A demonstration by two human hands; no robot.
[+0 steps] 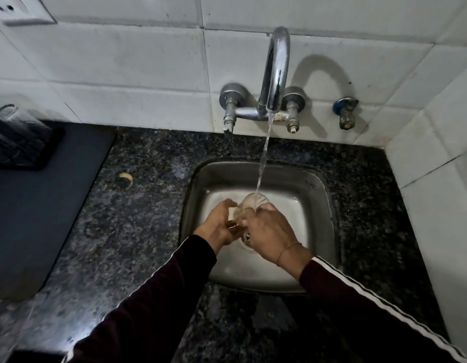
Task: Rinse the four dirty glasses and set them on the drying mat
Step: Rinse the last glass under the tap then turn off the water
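A clear ribbed glass (254, 203) is held over the steel sink (316, 195), its mouth tilted up under the running stream of water (263, 158) from the chrome tap (275, 74). My left hand (218, 224) grips the glass from the left. My right hand (269, 235) wraps around it from the right and covers most of its body. At the far left, clear glasses (7, 119) stand at the back of the dark drying mat (36, 205); their number is hard to tell.
Black speckled granite counter (138, 221) surrounds the sink. A small yellow scrap (127, 177) lies on it left of the sink. White tiled walls rise behind and at the right, with a blue-capped valve (345, 112) and a wall socket (12, 9).
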